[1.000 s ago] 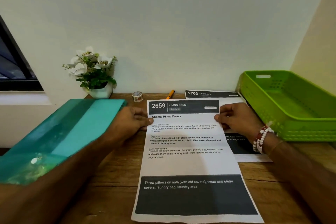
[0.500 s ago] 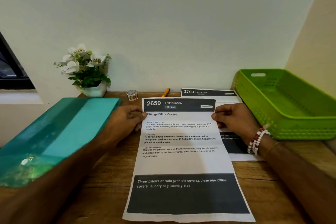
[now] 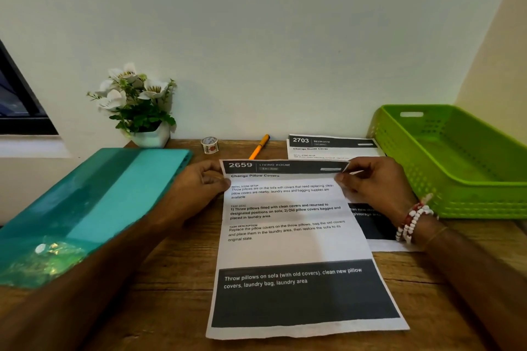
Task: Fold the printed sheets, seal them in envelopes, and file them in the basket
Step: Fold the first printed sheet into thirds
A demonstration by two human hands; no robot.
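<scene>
Sheet 2659 (image 3: 291, 239), headed "Living Room / Change Pillow Covers", lies lengthwise on the wooden table (image 3: 171, 279), print side up, its near edge toward the person. Left hand (image 3: 196, 188) pinches the far left corner, thumb on the printed face and the other fingers curled beside and under the edge. Right hand (image 3: 373, 185) pinches the far right corner between thumb and fingers; that corner is bent up off the table, the far edge slightly raised. A red-and-white bead bracelet (image 3: 410, 222) sits on the right wrist. Sheet 2703 (image 3: 328, 145) lies flat behind and to the right, partly covered by sheet 2659 and the right hand. Green basket (image 3: 470, 199) stands at the right, just beside sheet 2703. Teal plastic folder (image 3: 94, 202) lies at the left, partly under the left forearm. Along the wall: potted white flowers (image 3: 139, 105), tape roll (image 3: 209, 145), orange pen (image 3: 259, 147).
</scene>
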